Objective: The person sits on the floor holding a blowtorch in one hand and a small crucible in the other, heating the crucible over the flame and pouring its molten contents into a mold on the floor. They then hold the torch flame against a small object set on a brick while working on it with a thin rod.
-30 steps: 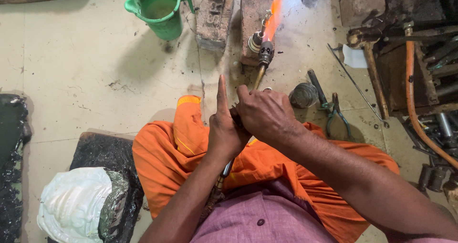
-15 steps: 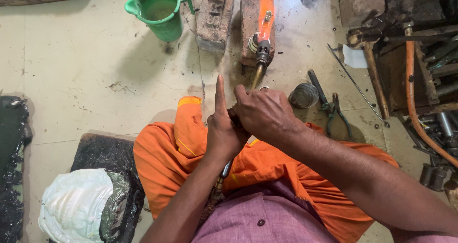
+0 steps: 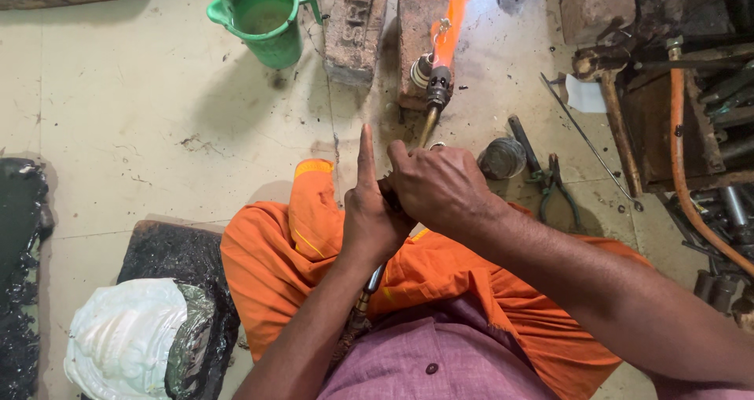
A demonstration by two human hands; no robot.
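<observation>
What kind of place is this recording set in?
Probably a small floor-level metalworking workshop. Both hands, left hand and right hand, grip a lit gas torch whose flame plays beside a brick. Pliers lie on the floor, and a green water jug stands nearby.

One head-worn camera looks almost straight down from above the seated person's lap, close over both hands. Its top edge faces forward across the pale floor (image 3: 141,109), reaching the green jug (image 3: 263,19) and the bricks (image 3: 420,38); the tool rack (image 3: 691,117) fills the right edge.
</observation>
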